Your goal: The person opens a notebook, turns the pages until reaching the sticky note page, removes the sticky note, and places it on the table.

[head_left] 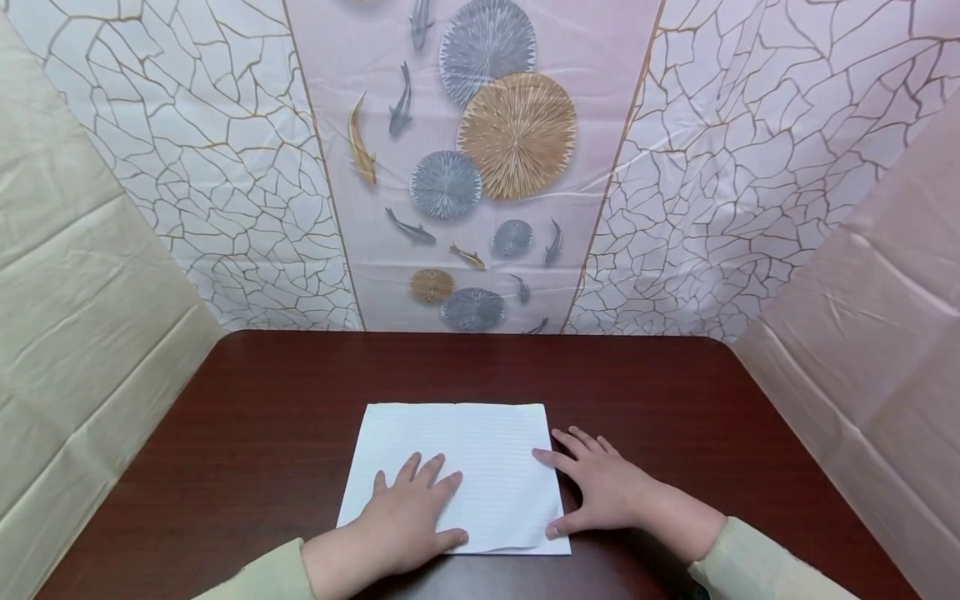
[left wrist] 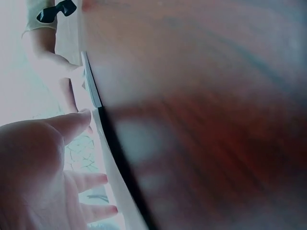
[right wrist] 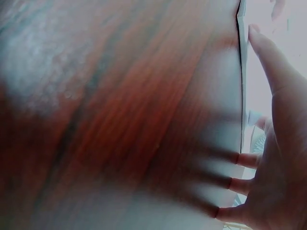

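A white lined notebook (head_left: 495, 467) lies open on the table, its lower right page corner slightly lifted. My left hand (head_left: 408, 517) rests on the lower left part of the page with fingers spread. At the notebook's right edge is my right hand (head_left: 607, 487): thumb and index fingertips touch the page, while the other fingers reach onto the tabletop. In the left wrist view, the notebook's edge (left wrist: 91, 81) appears side-on beyond the left thumb. The right wrist view has the right hand's fingers (right wrist: 240, 186) meeting the table, spread apart.
The dark red-brown table (head_left: 247, 417) has rounded far corners. Behind it hangs a patterned cloth (head_left: 480, 275) with fish and round leaf shapes. Plain beige cloth (head_left: 82, 292) slants along the left side, with a similar cloth (head_left: 862, 317) on the right.
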Demonstrator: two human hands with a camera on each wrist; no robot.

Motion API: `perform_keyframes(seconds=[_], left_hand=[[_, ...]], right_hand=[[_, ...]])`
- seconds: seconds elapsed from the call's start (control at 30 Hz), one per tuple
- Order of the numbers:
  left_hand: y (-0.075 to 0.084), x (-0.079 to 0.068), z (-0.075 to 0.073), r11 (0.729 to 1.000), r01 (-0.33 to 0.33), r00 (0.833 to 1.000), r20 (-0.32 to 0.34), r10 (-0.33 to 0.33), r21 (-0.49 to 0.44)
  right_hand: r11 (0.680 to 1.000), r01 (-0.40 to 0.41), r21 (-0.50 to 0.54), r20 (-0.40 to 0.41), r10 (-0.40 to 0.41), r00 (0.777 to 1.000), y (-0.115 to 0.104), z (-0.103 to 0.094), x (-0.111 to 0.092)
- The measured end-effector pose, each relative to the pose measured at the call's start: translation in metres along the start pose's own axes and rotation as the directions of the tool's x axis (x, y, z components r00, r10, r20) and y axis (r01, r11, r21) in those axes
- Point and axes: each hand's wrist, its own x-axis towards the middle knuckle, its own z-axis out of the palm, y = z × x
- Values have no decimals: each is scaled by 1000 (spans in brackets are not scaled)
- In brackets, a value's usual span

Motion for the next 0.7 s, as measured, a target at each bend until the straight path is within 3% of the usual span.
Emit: perform_keyframes(seconds=[0.27, 0.47, 0.6, 0.7], left_hand=[[16, -2, -6, 998, -51, 995, -81, 54, 33], [33, 2, -13, 977, -157, 978, -115, 175, 147], [42, 6, -13, 928, -255, 945, -133, 299, 272], [47, 8, -11, 871, -313, 902, -168, 398, 380]], right_hand=[[1000, -9, 1, -2, 9, 1000, 1, 0, 1], [1000, -10, -5, -27, 10, 1000, 1, 1, 1], [1000, -15, -28, -43, 14, 999, 0, 3, 2], [999, -14, -37, -51, 12, 999, -1, 5, 2]])
